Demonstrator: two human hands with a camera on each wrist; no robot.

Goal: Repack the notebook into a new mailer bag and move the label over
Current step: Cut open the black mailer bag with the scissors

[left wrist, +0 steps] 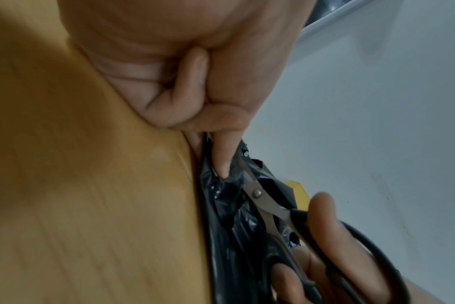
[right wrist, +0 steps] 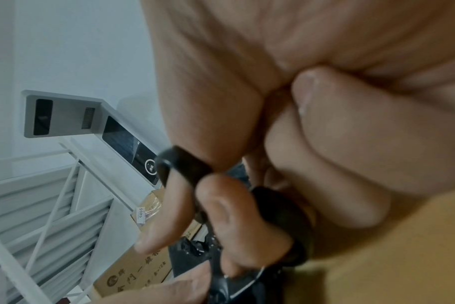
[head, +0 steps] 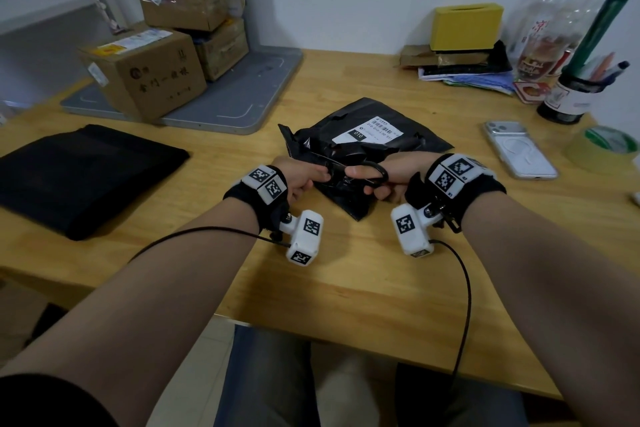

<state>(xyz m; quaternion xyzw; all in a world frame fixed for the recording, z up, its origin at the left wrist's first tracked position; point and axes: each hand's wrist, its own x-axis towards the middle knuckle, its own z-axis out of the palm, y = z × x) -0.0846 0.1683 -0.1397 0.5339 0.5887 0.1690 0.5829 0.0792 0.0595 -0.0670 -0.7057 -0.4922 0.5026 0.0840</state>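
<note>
On the table (head: pixel 346 288), the black mailer (head: pixel 360 135) with its label (head: pixel 369 132) lies mid-surface. The left hand (head: pixel 301 180) pinches the mailer's near edge; the right hand (head: pixel 388 180) grips scissors (head: pixel 363 170) cutting it.

Crumpled black mailer bag (head: pixel 360 146), white label (head: pixel 369 132) upward.

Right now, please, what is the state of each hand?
Left hand: pinches the black mailer bag near the cut.
Right hand: holds the scissors, fingers through the handle loops.
</note>
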